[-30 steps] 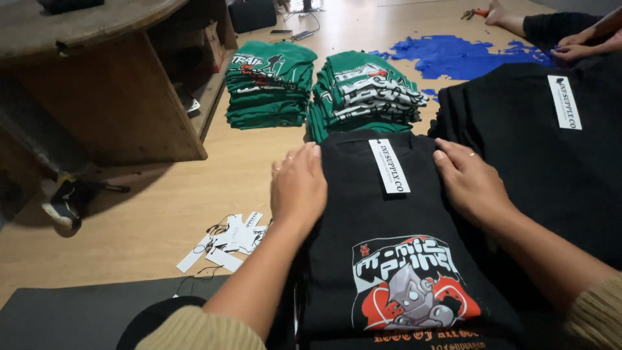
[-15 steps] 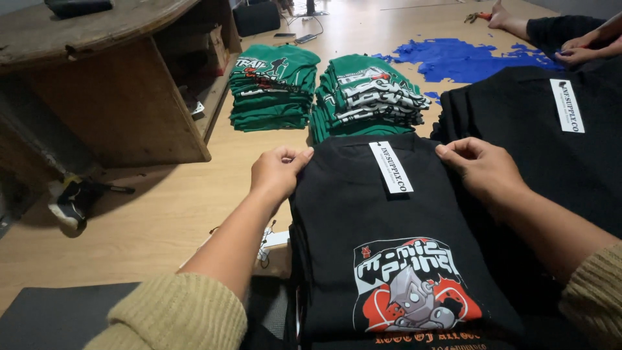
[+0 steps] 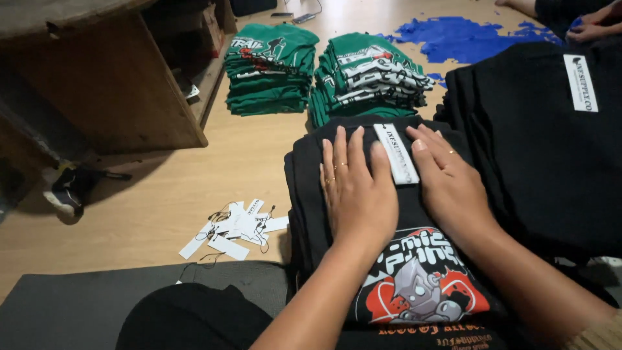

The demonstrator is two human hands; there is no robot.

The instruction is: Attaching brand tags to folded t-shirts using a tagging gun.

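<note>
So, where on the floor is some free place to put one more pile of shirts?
Bare wood floor lies between the wooden cabinet, the green shirt stacks and the black shirt stack under both hands, left hand and right hand. Nearer, paper tags take some room. The right side is crowded with another black pile.
</note>
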